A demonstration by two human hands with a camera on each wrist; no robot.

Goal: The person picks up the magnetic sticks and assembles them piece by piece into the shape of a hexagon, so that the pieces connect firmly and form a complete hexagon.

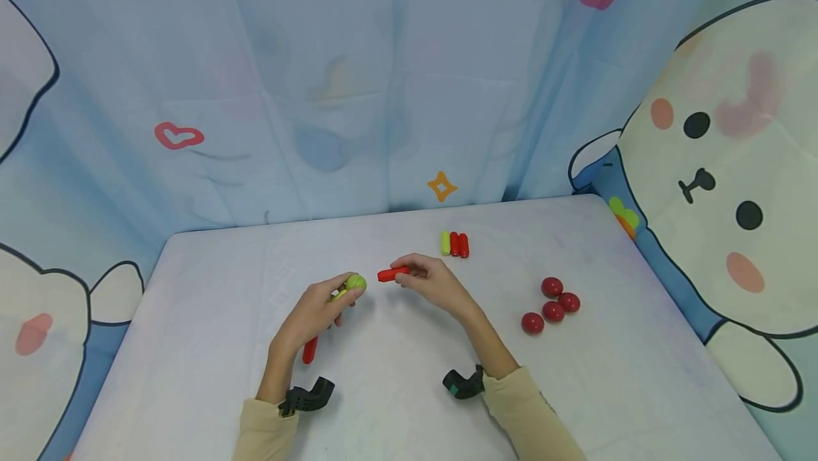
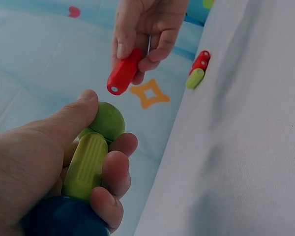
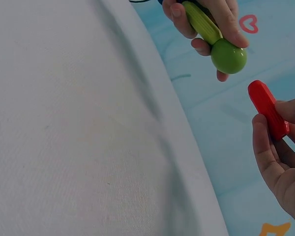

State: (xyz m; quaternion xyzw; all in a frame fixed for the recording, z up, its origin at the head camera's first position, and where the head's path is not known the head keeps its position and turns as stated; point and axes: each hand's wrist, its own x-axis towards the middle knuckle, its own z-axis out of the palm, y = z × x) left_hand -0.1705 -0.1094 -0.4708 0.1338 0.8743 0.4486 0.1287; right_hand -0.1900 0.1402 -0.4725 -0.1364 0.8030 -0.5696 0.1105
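My left hand [image 1: 319, 308] grips a lime-green rod [image 2: 86, 164] with a green ball [image 2: 108, 121] at its far end. A dark blue ball [image 2: 64, 216] sits at the rod's near end, partly covered by the palm and fingers. In the head view a red rod [image 1: 309, 350] sticks out below this hand, its upper end hidden. My right hand [image 1: 434, 282] pinches another red rod [image 3: 269, 110] between thumb and fingers. Its free end points at the green ball, a small gap apart. A pale dot marks that end in the left wrist view.
At the table's back lie one lime-green rod [image 1: 445, 243] and two red rods [image 1: 459, 244] side by side. Several dark red balls [image 1: 552, 311] are grouped on the right of the white-covered table [image 1: 396, 404]. A blue cartoon curtain [image 1: 358, 91] hangs behind.
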